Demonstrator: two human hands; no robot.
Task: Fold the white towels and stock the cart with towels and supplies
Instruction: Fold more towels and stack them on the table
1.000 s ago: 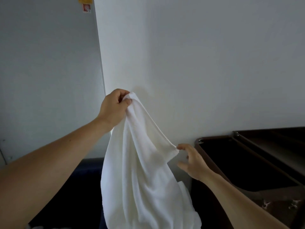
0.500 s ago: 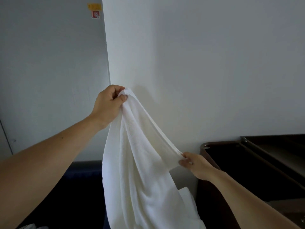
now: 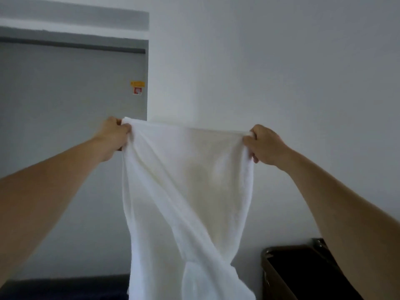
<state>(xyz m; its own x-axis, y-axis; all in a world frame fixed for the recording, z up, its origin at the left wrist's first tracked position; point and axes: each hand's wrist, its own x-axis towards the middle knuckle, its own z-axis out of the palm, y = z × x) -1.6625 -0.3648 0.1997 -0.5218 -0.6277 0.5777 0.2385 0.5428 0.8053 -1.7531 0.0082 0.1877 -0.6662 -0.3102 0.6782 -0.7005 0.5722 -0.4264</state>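
A plain white wall (image 3: 259,61) fills the background. A grey door-like panel (image 3: 65,105) is set back to its left and carries a small yellow and red sticker (image 3: 137,87) near its right edge. In front of the wall a white towel (image 3: 188,180) hangs in the air. It is held up by its top edge, which runs nearly level and taut between the person's two hands. The left hand (image 3: 113,135) grips the towel's upper left corner, its fingers (image 3: 126,128) curled round the bunched cloth. The right hand (image 3: 263,145) grips the upper right corner the same way, fingers (image 3: 249,140) closed on the fabric. Both arms reach forward and up, well apart. Below the top edge the cloth sags in soft folds. Lower down it twists once on itself before its tail drops out of the bottom of the view, so where it ends cannot be told. At the lower right, near the twisted part but apart from it, stands the corner of a dark brown cart (image 3: 273,282) with a rounded rim and a dark interior. Along the bottom left runs a dark blue band (image 3: 65,286), too dim to identify.
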